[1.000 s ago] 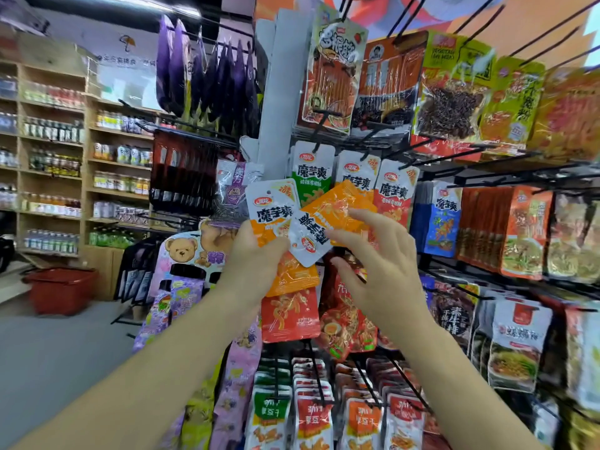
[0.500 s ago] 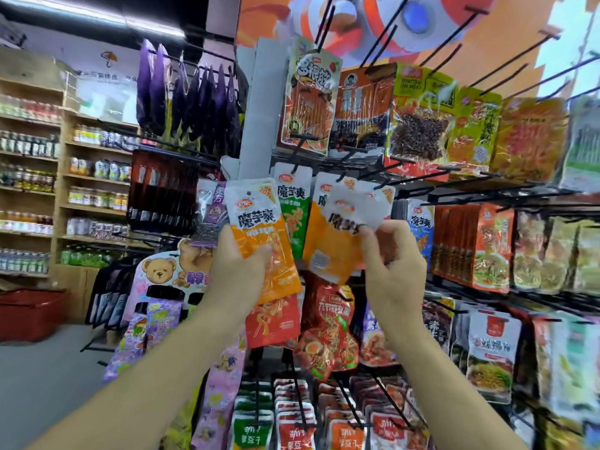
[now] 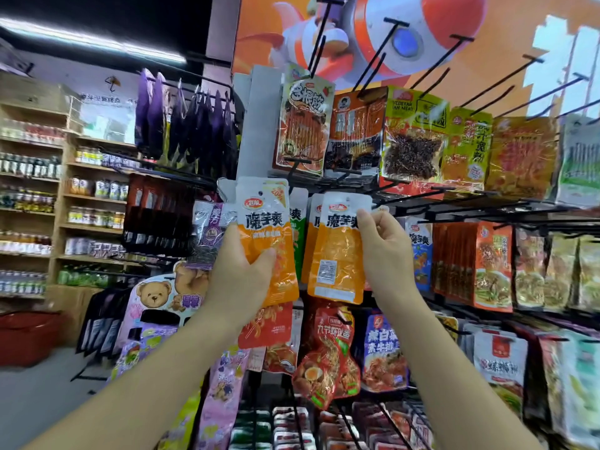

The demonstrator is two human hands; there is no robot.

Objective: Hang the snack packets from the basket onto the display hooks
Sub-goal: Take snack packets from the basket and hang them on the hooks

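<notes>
My left hand (image 3: 242, 271) grips an orange-and-white snack packet (image 3: 269, 222) by its lower left side, holding it upright in front of the rack. My right hand (image 3: 384, 251) pinches the right edge of a second orange-and-white packet (image 3: 337, 251), whose white top sits at the row of black display hooks (image 3: 418, 194). Whether its hole is on a hook cannot be told. Matching packets hang just behind it. A red basket (image 3: 31, 336) stands on the floor at the far left.
The rack carries many hanging snack packets above, below and to the right. Bare black hooks (image 3: 386, 50) jut out at the top. Purple packets (image 3: 185, 125) hang to the upper left, with wooden shelves of bottles (image 3: 31, 203) beyond.
My right hand has lifted its packet from a tilted position to upright at the hook row. My left hand has raised its packet slightly. The view has tilted upward.
</notes>
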